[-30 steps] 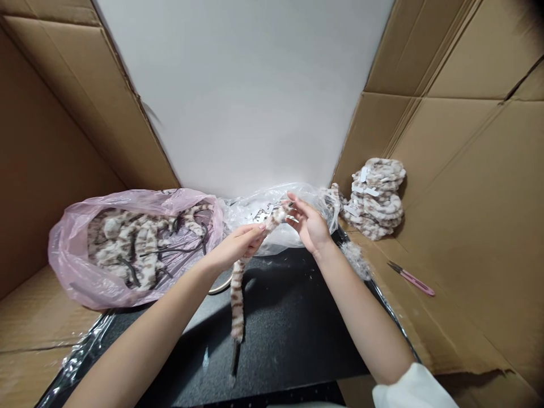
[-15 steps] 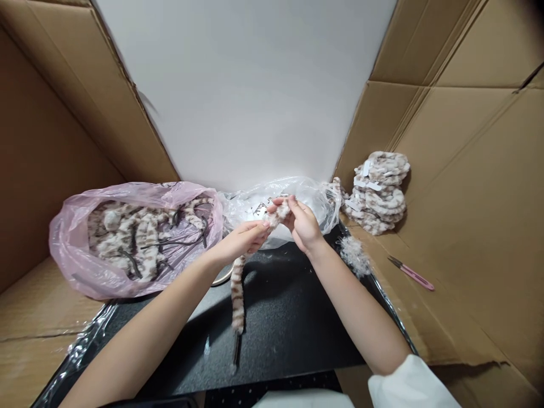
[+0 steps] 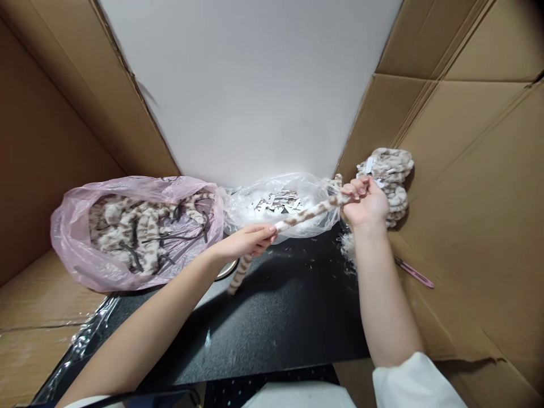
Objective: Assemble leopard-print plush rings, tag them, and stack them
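A long, thin furry strip (image 3: 306, 213), cream with brown bands like a plush tail, is stretched between my two hands. My left hand (image 3: 250, 239) pinches it near its middle, and the loose end hangs below over the black table. Up and to the right, my right hand (image 3: 366, 199) has its fingers wrapped round the other end, in front of the stacked furry pieces. Behind the strip lies a clear plastic bag (image 3: 238, 207) with white labels (image 3: 278, 201) in it. The dark cord seen earlier at the strip's lower end does not show now.
A pink plastic bag (image 3: 72, 226) at left holds several furry strips and dark cords. Bundled furry pieces (image 3: 391, 164) with white tags are stacked at right. Pink thread snips (image 3: 414, 272) lie on the cardboard (image 3: 459, 317). Fluff (image 3: 347, 249) sits at the black table's (image 3: 289, 317) right edge.
My right hand has moved right, away from my left, drawing the furry strip out straight between them. The hanging end has risen and shortened below my left hand.
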Motion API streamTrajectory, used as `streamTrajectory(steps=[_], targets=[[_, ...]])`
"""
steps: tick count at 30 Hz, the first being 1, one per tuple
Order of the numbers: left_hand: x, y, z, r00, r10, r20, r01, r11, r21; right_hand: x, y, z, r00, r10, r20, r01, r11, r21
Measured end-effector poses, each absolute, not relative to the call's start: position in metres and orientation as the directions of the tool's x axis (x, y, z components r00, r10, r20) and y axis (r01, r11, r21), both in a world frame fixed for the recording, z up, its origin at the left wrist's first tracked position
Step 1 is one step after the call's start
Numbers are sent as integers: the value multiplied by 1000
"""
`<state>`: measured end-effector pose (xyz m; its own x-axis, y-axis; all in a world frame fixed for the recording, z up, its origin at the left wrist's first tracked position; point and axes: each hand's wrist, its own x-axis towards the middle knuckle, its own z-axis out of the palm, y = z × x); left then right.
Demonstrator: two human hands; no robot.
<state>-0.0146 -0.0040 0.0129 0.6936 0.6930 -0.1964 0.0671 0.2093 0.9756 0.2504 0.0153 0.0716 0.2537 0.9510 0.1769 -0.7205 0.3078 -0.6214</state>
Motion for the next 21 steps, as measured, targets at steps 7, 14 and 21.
streamTrajectory(steps=[7, 14, 21], targets=[[-14, -1, 4, 700, 655, -283, 68, 334, 940, 267, 14, 74, 331, 944, 16, -806, 291, -515], [-32, -5, 32, 654, 708, -265, 290, 88, 953, 273, 4, 85, 214, 974, 72, -794, 216, -569], [-78, -32, 78, 583, 793, -175, 718, -402, 568, 270, -19, 63, 10, 996, 89, -696, 71, -714]])
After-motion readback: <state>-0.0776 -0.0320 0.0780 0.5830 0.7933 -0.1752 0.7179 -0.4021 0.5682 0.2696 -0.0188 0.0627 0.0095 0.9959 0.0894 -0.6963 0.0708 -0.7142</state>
